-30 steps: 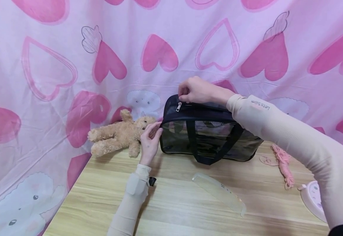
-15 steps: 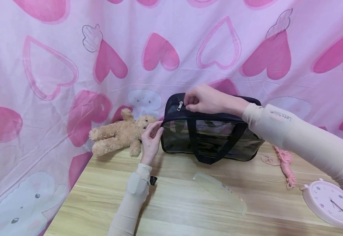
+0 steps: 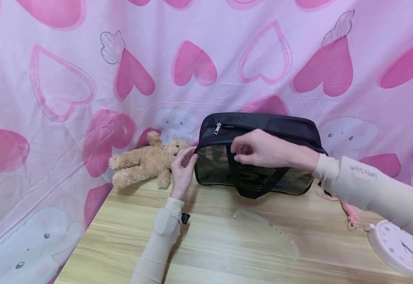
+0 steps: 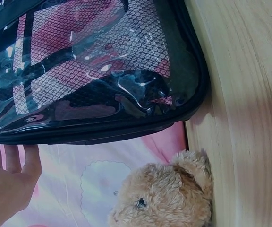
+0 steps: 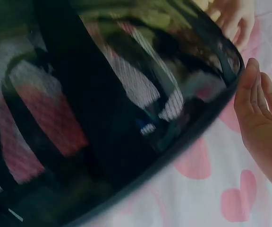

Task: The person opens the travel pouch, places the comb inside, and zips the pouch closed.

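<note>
Black trim framed the see-through bag [image 3: 263, 122], which stood upright on the table [image 3: 206, 252] with its handle [image 3: 254, 194] drooping down the front. At its nine o'clock edge the left hand [image 3: 182, 171] pinched the border, thumb in front and fingers behind. The right hand [image 3: 264, 149] hung before the front panel, fingers loosely bent and gripping nothing (whether a fingertip brushed the bag, I could not tell). The zip pull [image 3: 217, 128] sat towards ten o'clock on the bag's top.

Also at nine o'clock lay a tan bear [image 3: 149, 163], its head just beside the left hand. A pale comb [image 3: 268, 236] lay at six o'clock, well apart from the bag. At four o'clock came pink cord [image 3: 351, 215], partly hidden by the right sleeve [image 3: 387, 189], then a round clock [image 3: 394, 250] farther out. A heart-patterned curtain [image 3: 192, 63] hung behind, towards twelve.
</note>
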Motion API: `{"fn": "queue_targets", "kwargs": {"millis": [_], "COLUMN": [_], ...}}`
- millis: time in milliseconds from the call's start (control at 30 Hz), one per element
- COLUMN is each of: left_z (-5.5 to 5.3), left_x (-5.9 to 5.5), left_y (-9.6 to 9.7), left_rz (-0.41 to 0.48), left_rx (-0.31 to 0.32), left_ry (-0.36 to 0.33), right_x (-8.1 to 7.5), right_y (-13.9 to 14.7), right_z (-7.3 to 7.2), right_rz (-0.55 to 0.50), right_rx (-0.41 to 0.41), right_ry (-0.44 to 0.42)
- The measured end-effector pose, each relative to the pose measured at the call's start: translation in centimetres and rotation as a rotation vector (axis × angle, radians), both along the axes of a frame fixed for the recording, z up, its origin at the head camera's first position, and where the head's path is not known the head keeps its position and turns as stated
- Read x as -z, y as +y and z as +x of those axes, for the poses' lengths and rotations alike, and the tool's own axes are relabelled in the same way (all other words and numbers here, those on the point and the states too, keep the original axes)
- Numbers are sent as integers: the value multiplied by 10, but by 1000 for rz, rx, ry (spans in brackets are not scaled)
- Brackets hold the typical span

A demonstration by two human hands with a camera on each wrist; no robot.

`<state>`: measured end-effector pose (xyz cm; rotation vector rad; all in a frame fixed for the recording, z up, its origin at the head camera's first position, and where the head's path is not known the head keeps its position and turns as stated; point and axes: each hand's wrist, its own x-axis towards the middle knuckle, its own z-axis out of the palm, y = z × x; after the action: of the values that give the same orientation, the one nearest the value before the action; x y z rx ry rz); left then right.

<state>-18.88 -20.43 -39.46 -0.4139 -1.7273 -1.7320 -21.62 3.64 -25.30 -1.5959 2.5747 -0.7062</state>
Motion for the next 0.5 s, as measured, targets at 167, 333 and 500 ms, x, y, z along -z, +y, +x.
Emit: {"fn": "queue_targets", "kwargs": {"millis": [167,333,500], "left_z": [-5,-7,1], "left_x": [6,11,0], "left_y": [-2,-2,2], "left_rz": [10,16,12], "left_rx": [-9,-14,-16], "left_ry": [1,5,1], "right_x": [34,74,105], "right_y": [16,33,46], "right_z": [12,25,39], "right_rz": [-9,-30,-13], "right_rx": [-8,-14,32], "right_ry": [-55,-84,-86]}}
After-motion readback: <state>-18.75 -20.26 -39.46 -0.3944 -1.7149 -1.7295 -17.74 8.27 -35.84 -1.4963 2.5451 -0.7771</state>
